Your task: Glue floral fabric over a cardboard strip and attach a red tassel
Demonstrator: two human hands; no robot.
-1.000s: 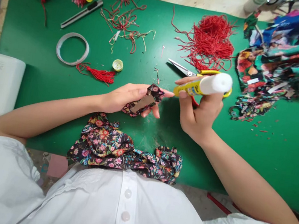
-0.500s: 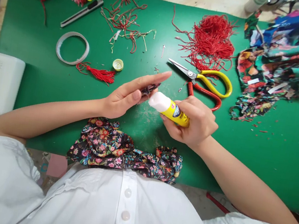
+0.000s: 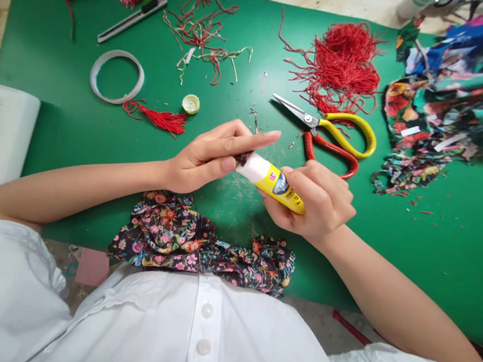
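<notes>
My right hand (image 3: pixel 323 204) is closed round a yellow glue stick (image 3: pixel 284 189), whose white end points left. That end meets a small dark piece of fabric (image 3: pixel 242 159) in my left hand (image 3: pixel 210 160). The left thumb and fingers are closed on the dark piece, and most of it is hidden by them. Whether the glue itself touches the fabric I cannot tell. Just below both hands, against my shirt, lies a crumpled black floral cloth (image 3: pixel 177 235).
Scissors (image 3: pixel 310 119) with yellow and red handles lie beyond my right hand. Red threads (image 3: pixel 344 62), a box cutter (image 3: pixel 132 19), a white ring (image 3: pixel 117 77), a red tassel (image 3: pixel 163 120), fabric scraps (image 3: pixel 462 107) and a white device (image 3: pixel 1 135) surround the green mat (image 3: pixel 419 254).
The glue stick's white end has tilted and come against the dark fabric piece. My left fingers have closed further over that piece. Other things lie as before.
</notes>
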